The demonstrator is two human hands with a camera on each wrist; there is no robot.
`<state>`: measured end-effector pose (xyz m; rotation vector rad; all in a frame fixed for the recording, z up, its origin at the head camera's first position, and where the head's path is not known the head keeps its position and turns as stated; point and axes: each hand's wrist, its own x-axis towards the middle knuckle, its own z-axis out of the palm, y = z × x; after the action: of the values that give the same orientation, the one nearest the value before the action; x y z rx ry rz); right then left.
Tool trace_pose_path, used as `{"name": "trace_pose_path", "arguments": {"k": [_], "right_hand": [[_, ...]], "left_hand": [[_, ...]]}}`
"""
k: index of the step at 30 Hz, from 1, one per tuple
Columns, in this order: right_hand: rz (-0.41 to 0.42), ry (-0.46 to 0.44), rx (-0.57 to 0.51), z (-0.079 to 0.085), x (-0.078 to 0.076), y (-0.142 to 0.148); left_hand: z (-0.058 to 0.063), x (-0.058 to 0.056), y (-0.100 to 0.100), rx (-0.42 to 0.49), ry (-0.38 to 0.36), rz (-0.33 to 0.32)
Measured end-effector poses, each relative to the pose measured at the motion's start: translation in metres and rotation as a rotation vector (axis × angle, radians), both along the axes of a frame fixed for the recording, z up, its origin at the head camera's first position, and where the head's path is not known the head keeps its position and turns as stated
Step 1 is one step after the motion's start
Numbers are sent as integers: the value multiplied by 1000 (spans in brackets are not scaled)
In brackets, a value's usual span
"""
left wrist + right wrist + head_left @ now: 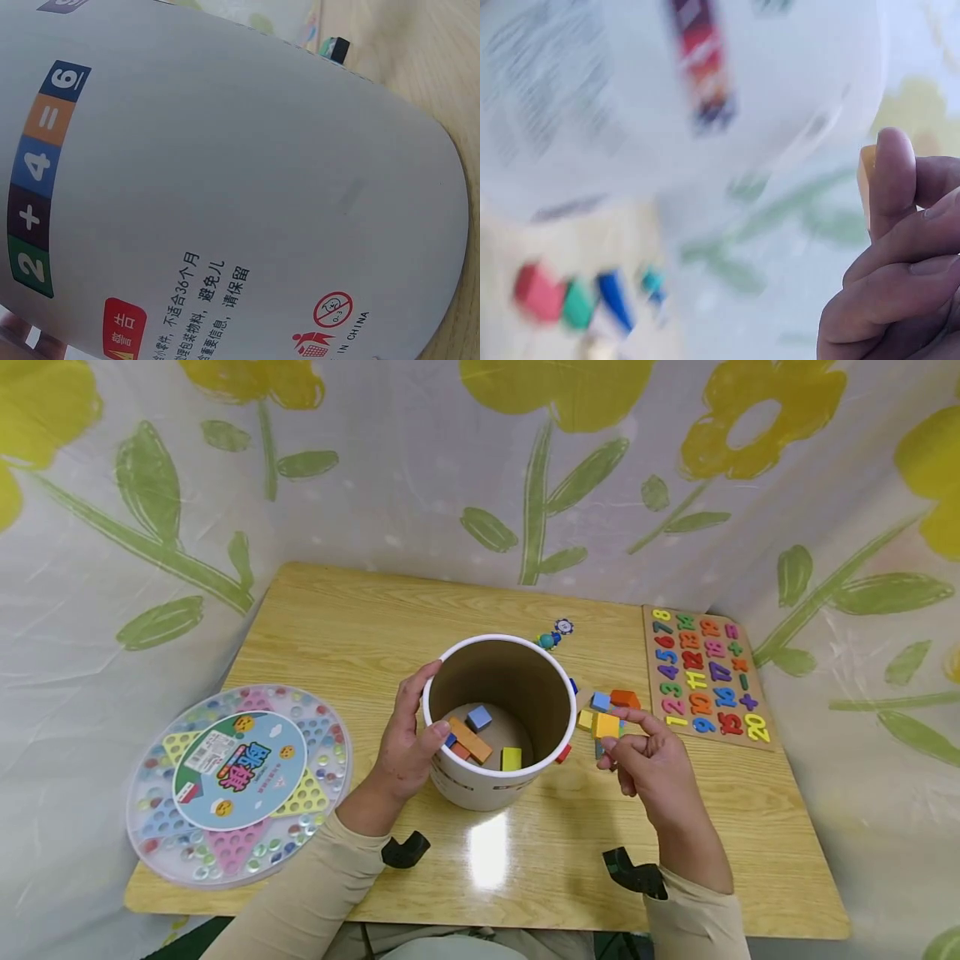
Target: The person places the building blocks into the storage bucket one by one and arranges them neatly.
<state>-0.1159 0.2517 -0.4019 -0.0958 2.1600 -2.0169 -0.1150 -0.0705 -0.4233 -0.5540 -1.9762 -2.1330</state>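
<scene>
A white paper bucket (480, 793) stands at the middle of the table, its mouth facing me in the head view. My left hand (403, 747) grips its left side, thumb over the rim and fingers along the outer wall. Inside lie several wooden blocks, among them a blue cube (478, 718), an orange block (472, 740) and a yellow block (512, 759). Right of the bucket, my right hand (654, 770) pinches a yellow-orange wooden block (606, 726) between thumb and fingertips. Printed sums and warning text cover the bucket wall (247, 165) in the left wrist view.
Loose coloured blocks (624, 699) lie behind the right hand. A number board (708, 677) is at the back right, and a round Chinese checkers board (240, 785) with marbles fills the left. Beyond the bucket sits a small blue-green toy (549, 640). Flower-printed curtains surround the table (360, 610).
</scene>
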Motion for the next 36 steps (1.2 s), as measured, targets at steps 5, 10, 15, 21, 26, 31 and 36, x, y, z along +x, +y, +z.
{"name": "trace_pose_path", "arguments": {"k": [5,10,15,21,26,31,36], "right_hand": [[96,98,-36,28,-6,-34],[124,129,-22,37,-12,-55],[85,125,-28,37,-11,-54],[29,166,-86,27,-14,-34],[-65,22,-57,-10,-22,-19],[-134,-239,-35,-64,-24,-15],[-171,-363,-20,-100,-25,-18]], "left_hand": [[0,0,1,5,5,-1],[-1,-2,2,-17,16,4],[0,-3,3,-32,25,12],[0,-1,1,-19,0,6],[-2,-2,-1,-14,13,23],[-25,-11,-2,-13,35,33],[-36,-15,-3,-18,41,42]]}}
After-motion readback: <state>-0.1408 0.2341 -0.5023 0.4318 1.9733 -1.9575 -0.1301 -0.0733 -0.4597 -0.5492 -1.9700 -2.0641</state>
